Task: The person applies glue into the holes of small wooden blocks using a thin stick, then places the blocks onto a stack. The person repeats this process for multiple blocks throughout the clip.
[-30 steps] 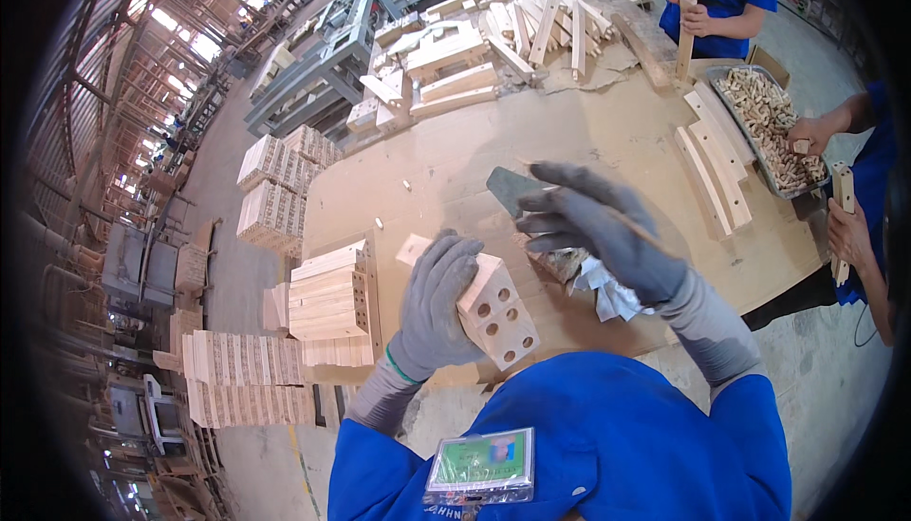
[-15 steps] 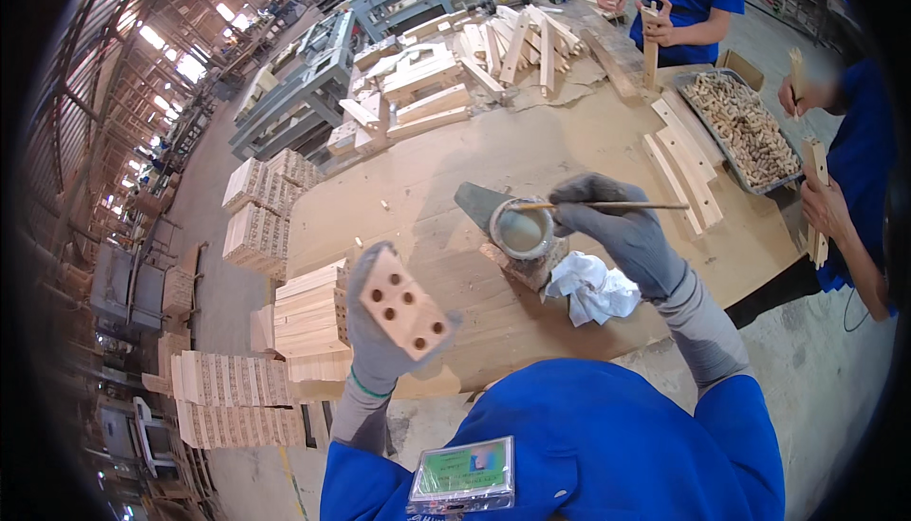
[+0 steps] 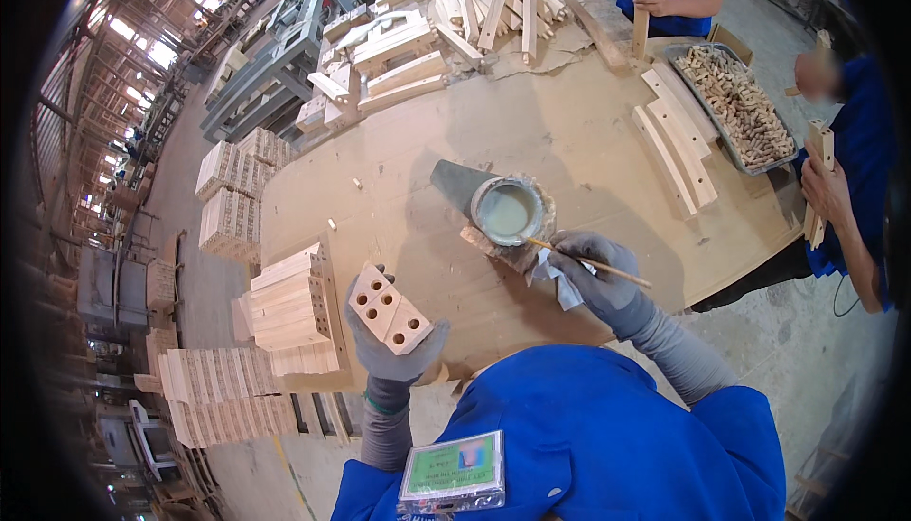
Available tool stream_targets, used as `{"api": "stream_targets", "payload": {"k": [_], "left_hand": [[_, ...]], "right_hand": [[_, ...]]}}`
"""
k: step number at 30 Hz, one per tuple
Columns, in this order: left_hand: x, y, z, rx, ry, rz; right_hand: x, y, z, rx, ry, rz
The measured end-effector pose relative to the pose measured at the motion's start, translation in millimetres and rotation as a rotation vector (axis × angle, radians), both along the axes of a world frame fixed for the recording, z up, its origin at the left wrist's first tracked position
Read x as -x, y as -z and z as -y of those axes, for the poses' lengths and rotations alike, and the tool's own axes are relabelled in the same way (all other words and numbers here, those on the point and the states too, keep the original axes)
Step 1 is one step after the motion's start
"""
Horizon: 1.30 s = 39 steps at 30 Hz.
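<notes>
My left hand point(image 3: 403, 362), in a grey glove, is closed around wooden pieces point(image 3: 389, 312) pressed side by side, their drilled end holes facing up. In my gloved right hand point(image 3: 607, 284) is a thin wooden stick point(image 3: 622, 275), slanting down to the left. Its lower end meets the near rim of a round pot point(image 3: 544, 220) of pale, milky liquid; whether the tip dips in, I cannot tell. The pot sits on a crusted block beside a dark flat piece point(image 3: 454, 182). A crumpled white cloth point(image 3: 568, 293) lies partly hidden under my right hand.
A stack of drilled wooden pieces point(image 3: 289, 307) stands left on the brown-covered table point(image 3: 370, 175). More wooden parts point(image 3: 493, 13) are heaped at the back. On the right are long strips point(image 3: 669, 165) and a tray of dowels point(image 3: 790, 153). Two co-workers point(image 3: 678, 4) hold wooden parts there.
My right hand has moved down and nearer, and the stick now slants toward the pot's near rim. The left hand has tilted the wooden pieces and lowered slightly. The view has shifted.
</notes>
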State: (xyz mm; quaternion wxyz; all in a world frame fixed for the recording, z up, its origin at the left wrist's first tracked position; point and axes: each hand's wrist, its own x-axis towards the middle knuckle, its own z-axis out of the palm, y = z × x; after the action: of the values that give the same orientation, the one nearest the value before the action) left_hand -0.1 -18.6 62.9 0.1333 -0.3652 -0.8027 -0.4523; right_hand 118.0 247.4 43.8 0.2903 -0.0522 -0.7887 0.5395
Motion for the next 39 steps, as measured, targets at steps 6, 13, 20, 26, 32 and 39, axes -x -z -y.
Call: {"api": "stream_targets", "payload": {"k": [6,13,20,26,32,39], "left_hand": [[-3,3,-3,0.062,-0.059,-0.025],[-7,5,-11,0.137,-0.121,0.004],[-10,7,-13,0.115,-0.086,0.109],[-5,7,-15,0.193,-0.077,-0.006],[-9,5,-18,0.118,-0.077,0.167],[-7,7,-18,0.168,-0.088,0.191]], "right_hand": [[6,11,17,0.071,-0.015,-0.110],[13,-10,13,0.573,-0.043,0.130],[21,-12,16,0.303,-0.117,0.234],[25,-3,22,0.635,0.001,-0.118],[28,-22,-5,0.594,-0.023,0.206],[27,4,13,0.041,-0.066,-0.042]]}}
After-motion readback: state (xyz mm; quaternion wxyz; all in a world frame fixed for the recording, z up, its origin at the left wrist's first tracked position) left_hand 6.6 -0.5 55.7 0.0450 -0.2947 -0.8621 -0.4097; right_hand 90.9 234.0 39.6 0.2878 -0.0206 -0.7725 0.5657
